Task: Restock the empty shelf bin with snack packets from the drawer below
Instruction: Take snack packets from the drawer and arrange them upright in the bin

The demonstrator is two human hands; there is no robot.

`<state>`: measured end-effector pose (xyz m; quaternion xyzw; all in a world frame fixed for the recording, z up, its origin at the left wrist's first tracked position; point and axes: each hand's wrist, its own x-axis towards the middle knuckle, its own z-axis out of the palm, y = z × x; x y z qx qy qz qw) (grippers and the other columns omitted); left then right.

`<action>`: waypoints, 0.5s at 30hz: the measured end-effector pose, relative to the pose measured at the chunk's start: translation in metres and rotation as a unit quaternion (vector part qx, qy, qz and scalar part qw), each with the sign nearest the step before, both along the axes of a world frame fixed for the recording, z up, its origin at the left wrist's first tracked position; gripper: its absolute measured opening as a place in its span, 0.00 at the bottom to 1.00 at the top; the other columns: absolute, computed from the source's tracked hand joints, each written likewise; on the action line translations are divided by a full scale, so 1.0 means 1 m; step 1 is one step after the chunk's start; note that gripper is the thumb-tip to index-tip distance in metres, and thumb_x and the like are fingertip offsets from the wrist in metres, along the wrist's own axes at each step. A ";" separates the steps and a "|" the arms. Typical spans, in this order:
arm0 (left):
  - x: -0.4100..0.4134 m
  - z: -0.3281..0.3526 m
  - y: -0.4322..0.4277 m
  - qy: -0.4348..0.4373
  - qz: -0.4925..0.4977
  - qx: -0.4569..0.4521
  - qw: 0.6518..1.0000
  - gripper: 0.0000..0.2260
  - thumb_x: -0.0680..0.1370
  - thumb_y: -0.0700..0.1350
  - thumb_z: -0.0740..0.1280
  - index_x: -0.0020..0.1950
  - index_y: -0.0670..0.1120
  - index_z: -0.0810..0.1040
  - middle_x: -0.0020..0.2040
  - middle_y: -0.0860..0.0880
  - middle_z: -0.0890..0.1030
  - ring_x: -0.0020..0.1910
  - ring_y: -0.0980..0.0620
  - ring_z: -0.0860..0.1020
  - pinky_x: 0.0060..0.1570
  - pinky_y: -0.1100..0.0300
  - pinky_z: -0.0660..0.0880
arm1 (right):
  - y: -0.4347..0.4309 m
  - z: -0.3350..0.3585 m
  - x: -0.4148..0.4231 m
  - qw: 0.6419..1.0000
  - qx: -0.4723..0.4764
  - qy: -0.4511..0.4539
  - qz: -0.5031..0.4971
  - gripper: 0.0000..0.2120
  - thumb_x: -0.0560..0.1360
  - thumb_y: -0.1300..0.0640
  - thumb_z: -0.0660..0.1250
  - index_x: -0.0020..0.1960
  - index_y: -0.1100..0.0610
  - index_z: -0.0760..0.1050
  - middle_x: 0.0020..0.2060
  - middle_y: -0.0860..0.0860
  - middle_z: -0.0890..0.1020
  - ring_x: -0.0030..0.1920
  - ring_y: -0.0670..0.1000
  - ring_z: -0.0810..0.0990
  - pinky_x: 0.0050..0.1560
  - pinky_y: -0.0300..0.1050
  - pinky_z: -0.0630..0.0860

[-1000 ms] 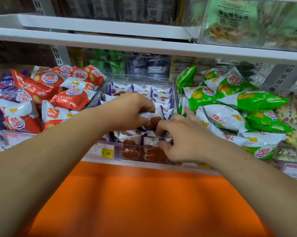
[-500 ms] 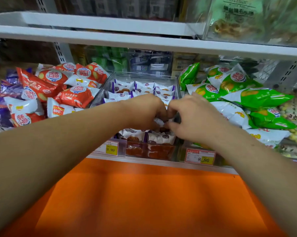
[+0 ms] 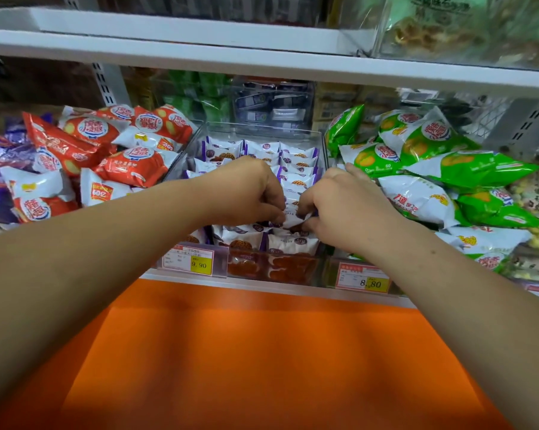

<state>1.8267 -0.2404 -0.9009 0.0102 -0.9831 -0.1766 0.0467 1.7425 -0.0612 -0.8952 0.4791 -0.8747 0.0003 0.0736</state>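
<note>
In the bin [image 3: 196, 144], my left hand [image 3: 249, 190] and right hand [image 3: 345, 206] both pinch one packet [image 3: 294, 217], to tuck it upright

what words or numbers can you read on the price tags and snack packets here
"9.90": yellow patch on the left white-and-red price tag
"8.80": yellow patch on the right white-and-red price tag
"60": orange label on a red-and-white foil packet
Too blurred or small: the tags' fine print, round logos on the green foil packets, the purple-and-white snack packets, the green bag on the upper shelf.
</note>
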 end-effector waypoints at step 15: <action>-0.009 -0.003 0.009 -0.021 0.048 0.034 0.998 0.03 0.73 0.46 0.78 0.42 0.47 0.88 0.40 0.52 0.85 0.40 0.55 0.82 0.44 0.58 0.81 | -0.016 0.005 -0.002 0.997 0.070 -0.018 -0.023 0.10 0.75 0.53 0.72 0.55 0.44 0.83 0.57 0.53 0.80 0.68 0.55 0.72 0.79 0.60 0.55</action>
